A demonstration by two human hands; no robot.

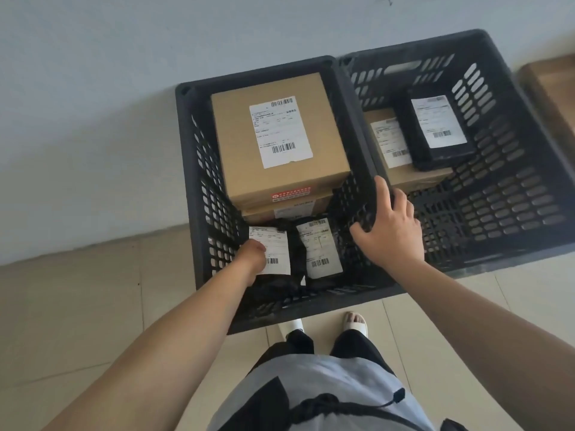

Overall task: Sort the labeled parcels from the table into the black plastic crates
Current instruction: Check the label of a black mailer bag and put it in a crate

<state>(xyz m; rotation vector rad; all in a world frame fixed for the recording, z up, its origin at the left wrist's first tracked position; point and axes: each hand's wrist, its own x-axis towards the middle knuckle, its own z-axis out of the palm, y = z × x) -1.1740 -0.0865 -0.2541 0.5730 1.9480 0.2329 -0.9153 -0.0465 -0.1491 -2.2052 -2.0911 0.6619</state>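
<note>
The black bag parcel (pixel 273 259) lies under my left hand (pixel 250 256), low in the near crate (pixel 199 169), label up, its long axis running away from me, alongside a second bag (pixel 320 250) just to its right. I judge I'm setting it down; my fingers are tucked beneath, so I can't tell whether they grip. My right hand (pixel 390 231) spreads wide, braced on the rim shared with the far crate (pixel 513 181). Next: let go, lift clear.
</note>
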